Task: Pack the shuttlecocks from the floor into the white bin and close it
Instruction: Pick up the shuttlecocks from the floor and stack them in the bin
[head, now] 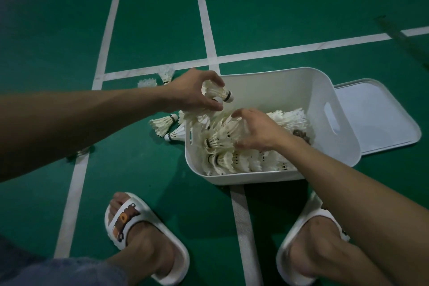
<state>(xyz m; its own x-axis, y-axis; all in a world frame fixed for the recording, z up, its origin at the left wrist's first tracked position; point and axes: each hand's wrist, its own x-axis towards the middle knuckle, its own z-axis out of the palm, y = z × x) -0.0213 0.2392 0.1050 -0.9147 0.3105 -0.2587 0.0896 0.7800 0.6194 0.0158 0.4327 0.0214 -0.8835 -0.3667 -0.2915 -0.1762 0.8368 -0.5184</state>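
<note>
The white bin (339, 146) stands open on the green court floor, holding several white feather shuttlecocks (222, 160). My left hand (192, 90) hovers over the bin's left rim and grips a shuttlecock (220, 93), cork end pointing right. My right hand (253, 130) is inside the bin with its fingers curled on a shuttlecock (228, 131) in the pile. More shuttlecocks lie on the floor left of the bin: a pair (166, 126) close to its wall and two (166, 73) farther back by the white line.
The bin's white lid (380, 118) lies flat on the floor right behind the bin. My feet in white slides (144, 239) stand just in front of the bin. White court lines cross the floor. A dark object (404, 39) lies at the far right.
</note>
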